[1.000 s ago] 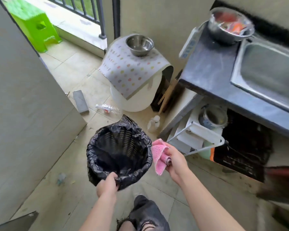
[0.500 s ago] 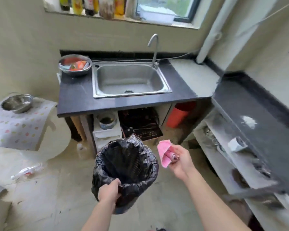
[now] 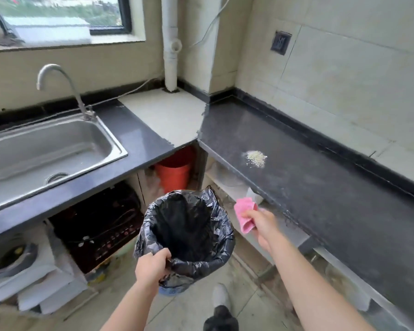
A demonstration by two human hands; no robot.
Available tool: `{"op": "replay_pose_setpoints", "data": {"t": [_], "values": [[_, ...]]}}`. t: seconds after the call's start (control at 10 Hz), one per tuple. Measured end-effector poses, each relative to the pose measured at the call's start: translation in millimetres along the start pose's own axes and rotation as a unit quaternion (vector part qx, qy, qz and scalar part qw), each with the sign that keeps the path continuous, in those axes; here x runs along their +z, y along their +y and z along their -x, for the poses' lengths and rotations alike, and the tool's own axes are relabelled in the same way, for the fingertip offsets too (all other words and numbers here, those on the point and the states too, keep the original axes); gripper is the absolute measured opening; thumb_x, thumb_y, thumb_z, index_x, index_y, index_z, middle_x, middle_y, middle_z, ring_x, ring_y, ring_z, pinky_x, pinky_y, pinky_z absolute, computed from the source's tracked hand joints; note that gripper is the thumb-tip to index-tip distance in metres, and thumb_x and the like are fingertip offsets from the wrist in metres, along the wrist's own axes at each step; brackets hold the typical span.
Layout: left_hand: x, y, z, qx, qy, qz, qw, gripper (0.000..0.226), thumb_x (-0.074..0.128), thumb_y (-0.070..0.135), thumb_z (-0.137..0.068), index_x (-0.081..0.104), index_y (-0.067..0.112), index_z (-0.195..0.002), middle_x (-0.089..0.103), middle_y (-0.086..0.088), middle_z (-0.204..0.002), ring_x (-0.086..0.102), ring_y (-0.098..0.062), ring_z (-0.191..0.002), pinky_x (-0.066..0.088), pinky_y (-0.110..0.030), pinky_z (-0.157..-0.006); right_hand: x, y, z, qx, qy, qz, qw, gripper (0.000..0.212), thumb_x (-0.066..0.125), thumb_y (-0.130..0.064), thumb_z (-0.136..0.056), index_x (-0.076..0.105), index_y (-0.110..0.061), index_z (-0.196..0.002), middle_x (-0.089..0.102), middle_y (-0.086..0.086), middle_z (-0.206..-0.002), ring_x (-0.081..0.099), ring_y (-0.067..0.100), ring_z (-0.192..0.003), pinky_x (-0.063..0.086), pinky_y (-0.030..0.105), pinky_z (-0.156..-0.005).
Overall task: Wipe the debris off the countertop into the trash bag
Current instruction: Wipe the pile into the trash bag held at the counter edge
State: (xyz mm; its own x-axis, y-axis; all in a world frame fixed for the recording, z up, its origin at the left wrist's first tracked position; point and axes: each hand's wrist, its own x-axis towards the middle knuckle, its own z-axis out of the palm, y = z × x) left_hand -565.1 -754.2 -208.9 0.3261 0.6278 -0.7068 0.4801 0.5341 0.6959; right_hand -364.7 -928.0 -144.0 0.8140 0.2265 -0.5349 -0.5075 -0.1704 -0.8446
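Note:
A small pale heap of debris (image 3: 255, 158) lies on the dark countertop (image 3: 320, 187) at the right, near its front edge. My left hand (image 3: 153, 267) grips the near rim of a bin lined with a black trash bag (image 3: 187, 230), held above the floor below and left of that countertop. Its mouth is open and faces up. My right hand (image 3: 261, 222) holds a folded pink cloth (image 3: 245, 215) just right of the bag, in front of the countertop's edge and below the debris.
A steel sink (image 3: 46, 151) with a tap (image 3: 58, 84) fills the left counter. An orange bucket (image 3: 175, 173) stands under the corner. Open shelves (image 3: 237, 185) run beneath the right countertop. A white drain pipe (image 3: 171, 44) climbs the corner wall. My shoe (image 3: 221, 295) is on the tiled floor.
The view has swung right from the doorway past the sink to the right countertop. Both hands carried the bin and the cloth along, and the debris is now close ahead.

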Motion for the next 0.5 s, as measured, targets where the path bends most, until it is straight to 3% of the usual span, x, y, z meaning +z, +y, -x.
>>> {"op": "replay_pose_setpoints", "data": {"t": [0.1,0.2,0.3,0.4,0.5], "values": [[60,33,-28,-0.01,0.0,0.013,1.0,0.009,0.065,0.009,-0.074,0.057,0.004,-0.073,0.058,-0.012,-0.075,0.056,-0.022,-0.063,0.054,-0.039,-0.076,-34,-28,-74,0.013,0.008,-0.006,1.0,0.029,0.064,0.004,-0.083,0.058,-0.003,-0.111,0.064,0.008,-0.08,0.059,0.012,-0.059,0.045,0.02,-0.045],[110,58,-51,-0.03,0.018,0.001,0.999,0.011,0.063,0.003,-0.08,0.055,0.006,-0.073,0.058,-0.01,-0.074,0.057,-0.023,-0.063,0.055,-0.04,-0.073,-63,-54,-134,0.017,0.026,0.008,0.999,0.021,0.069,-0.005,-0.082,0.059,-0.01,-0.1,0.06,0.005,-0.077,0.054,0.014,-0.059,0.044,0.022,-0.048],[154,84,-69,-0.035,0.033,-0.002,0.999,0.011,0.063,0.003,-0.08,0.055,0.006,-0.074,0.058,-0.01,-0.072,0.057,-0.023,-0.062,0.055,-0.035,-0.066,-90,-85,-193,0.015,0.051,0.027,0.998,0.026,0.072,-0.009,-0.081,0.054,-0.01,-0.101,0.058,0.003,-0.078,0.057,0.016,-0.063,0.048,0.026,-0.057],[187,102,-85,-0.044,0.046,-0.013,0.998,0.01,0.063,0.003,-0.079,0.055,0.006,-0.074,0.057,-0.011,-0.072,0.056,-0.023,-0.062,0.055,-0.035,-0.068,-112,-103,-246,0.001,0.077,0.077,0.994,0.039,0.075,-0.012,-0.075,0.056,-0.006,-0.109,0.064,0.007,-0.091,0.062,0.021,-0.072,0.05,0.032,-0.062],[207,114,-99,-0.047,0.057,-0.02,0.997,0.011,0.063,0.003,-0.08,0.055,0.005,-0.074,0.057,-0.012,-0.075,0.056,-0.023,-0.064,0.055,-0.04,-0.075,-122,-118,-283,-0.033,0.118,0.139,0.983,0.031,0.073,-0.015,-0.077,0.062,-0.007,-0.105,0.066,0.006,-0.092,0.061,0.021,-0.075,0.048,0.033,-0.069]]}}
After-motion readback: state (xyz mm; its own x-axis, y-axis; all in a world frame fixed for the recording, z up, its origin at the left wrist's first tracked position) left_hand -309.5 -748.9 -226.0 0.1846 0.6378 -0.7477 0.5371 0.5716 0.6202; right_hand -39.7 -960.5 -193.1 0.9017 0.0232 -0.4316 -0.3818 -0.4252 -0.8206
